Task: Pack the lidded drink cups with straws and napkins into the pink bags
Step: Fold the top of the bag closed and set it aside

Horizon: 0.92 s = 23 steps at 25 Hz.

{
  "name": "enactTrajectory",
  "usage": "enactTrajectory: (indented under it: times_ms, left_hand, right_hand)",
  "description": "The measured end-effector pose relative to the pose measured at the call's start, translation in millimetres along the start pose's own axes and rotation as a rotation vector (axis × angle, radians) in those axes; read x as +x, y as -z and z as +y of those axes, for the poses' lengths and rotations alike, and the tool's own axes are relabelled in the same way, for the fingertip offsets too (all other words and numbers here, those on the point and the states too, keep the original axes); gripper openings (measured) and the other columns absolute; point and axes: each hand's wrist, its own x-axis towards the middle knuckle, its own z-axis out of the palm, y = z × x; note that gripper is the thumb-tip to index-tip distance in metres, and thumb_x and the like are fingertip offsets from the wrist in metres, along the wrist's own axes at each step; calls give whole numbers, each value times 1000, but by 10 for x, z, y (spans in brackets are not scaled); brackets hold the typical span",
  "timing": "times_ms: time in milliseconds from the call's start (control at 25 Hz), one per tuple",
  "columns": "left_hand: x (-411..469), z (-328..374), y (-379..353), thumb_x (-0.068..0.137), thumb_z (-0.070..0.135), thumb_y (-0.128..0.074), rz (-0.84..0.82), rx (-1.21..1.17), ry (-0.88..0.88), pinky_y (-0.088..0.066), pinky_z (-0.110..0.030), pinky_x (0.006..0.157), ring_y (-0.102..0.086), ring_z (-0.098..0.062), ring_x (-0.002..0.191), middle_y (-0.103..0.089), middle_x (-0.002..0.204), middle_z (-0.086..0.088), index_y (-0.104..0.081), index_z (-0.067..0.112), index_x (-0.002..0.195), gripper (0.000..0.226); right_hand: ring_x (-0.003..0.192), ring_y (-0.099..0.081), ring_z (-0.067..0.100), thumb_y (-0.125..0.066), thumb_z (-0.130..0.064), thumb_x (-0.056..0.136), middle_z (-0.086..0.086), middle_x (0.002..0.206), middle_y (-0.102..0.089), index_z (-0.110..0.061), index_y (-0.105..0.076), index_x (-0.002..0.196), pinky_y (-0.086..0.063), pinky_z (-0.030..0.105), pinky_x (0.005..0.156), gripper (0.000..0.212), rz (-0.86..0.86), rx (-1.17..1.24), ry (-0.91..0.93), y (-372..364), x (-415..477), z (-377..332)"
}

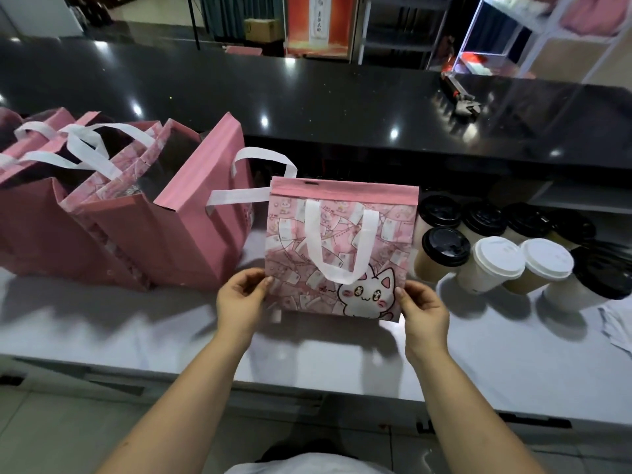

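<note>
**Flat bag held at both lower corners**

1. Bag (338, 248): a pink bag, still folded flat, stands upright at the centre of the white counter (136, 336). Its printed face is toward the camera. The white handle hangs down the front, and a cat print sits at the lower right. Whether the bottom edge touches the counter cannot be told.
2. Left hand (239, 302): it pinches the bag's lower left edge, thumb on the front face and fingers curled behind.
3. Right hand (424, 309): it pinches the lower right corner beside the cat print, thumb on the front and fingers behind.
4. Cups (444, 248): a group of lidded cups stands just beside the bag, on its right. Most carry black lids. Two white-lidded cups (499, 256) stand in the front row.
5. Open bags (191, 213): several pink bags stand opened on the left of the counter, side by side, with white handles raised. The nearest one is close to the flat bag's left edge. Their contents are not visible.
6. Black countertop (307, 104): it runs behind the white counter. A small tool (461, 97) lies at its far right; the type cannot be told.
</note>
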Motion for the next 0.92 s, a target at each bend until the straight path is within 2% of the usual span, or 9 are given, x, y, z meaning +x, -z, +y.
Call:
enactTrajectory:
  times_ms: [40, 120, 240, 360, 520, 600, 680, 840, 920]
  left_hand:
    - [14, 86, -42, 84, -5, -66, 6, -12, -10, -53, -17, 61, -63, -6, 68, -68, 76, 3, -66, 15, 81, 21]
    - [36, 273, -91, 84, -4, -68, 7, -17, -48, -52, -16, 61, -62, -6, 68, -68, 75, 2, -67, 15, 82, 18]
    - [9, 708, -134, 82, -1, -70, 4, -40, -145, -51, -15, 64, -61, 0, 64, -70, 68, 10, -69, 17, 82, 19]
    - [19, 1303, -179, 83, -2, -67, 37, -156, -244, -50, -12, 58, -62, 1, 62, -69, 70, 8, -68, 16, 82, 18]
    - [173, 2074, 78, 84, 3, -68, 128, -181, -320, -54, -22, 63, -67, -13, 78, -70, 80, 2, -68, 18, 84, 14]
    - [221, 2311, 311, 84, 5, -69, 199, -178, -333, -56, -26, 64, -67, -17, 78, -72, 79, 2, -69, 16, 86, 11]
    - [194, 2495, 624, 85, 6, -68, 276, -207, -325, -56, -25, 59, -67, -16, 73, -71, 81, 0, -68, 16, 88, 10]
    - [33, 2778, 1335, 84, 2, -66, 455, -195, -400, -53, -24, 54, -66, -12, 65, -70, 77, 0, -67, 14, 85, 12]
    - [-60, 2896, 1727, 83, 0, -66, 601, -170, -447, -50, -17, 47, -64, -4, 54, -69, 65, 7, -65, 14, 82, 14]
  right_hand:
    - [77, -66, 10, -64, 5, 85, 3, 86, -69, -16, -67, 83, -55, 25, 68, 21, 1, 16, 25, -36, 29, -89]
    - [71, -65, 5, -63, 5, 85, -2, 80, -71, -16, -67, 85, -55, 23, 66, 21, -22, 35, 76, -65, 62, -333]
    - [75, -67, 10, -62, 4, 85, -5, 76, -74, -13, -68, 88, -59, 27, 73, 17, -107, 101, 165, -87, 86, -847]
    - [78, -68, 16, -63, 1, 85, -1, 79, -74, -12, -69, 89, -59, 30, 74, 15, -216, 139, 294, -300, 133, -1423]
    - [75, -69, 13, -65, 2, 85, -2, 77, -74, -14, -69, 85, -59, 31, 71, 16, -408, 135, 384, -900, 167, -2062]
    - [78, -68, 18, -68, 0, 84, 2, 81, -74, -13, -69, 86, -58, 38, 76, 13, -478, 136, 382, -1259, 146, -2216]
    - [80, -69, 24, -68, -2, 84, 9, 87, -73, -10, -69, 88, -58, 43, 78, 9, -567, 149, 337, -1681, 72, -2326]
    - [77, -72, 25, -68, -4, 85, 12, 88, -74, -9, -69, 89, -60, 37, 64, 6, -802, 162, 236, -2554, -253, -2471]
    - [75, -72, 25, -67, -5, 85, 10, 86, -74, -9, -69, 90, -59, 37, 61, 7, -930, 163, 197, -2973, -521, -2505]
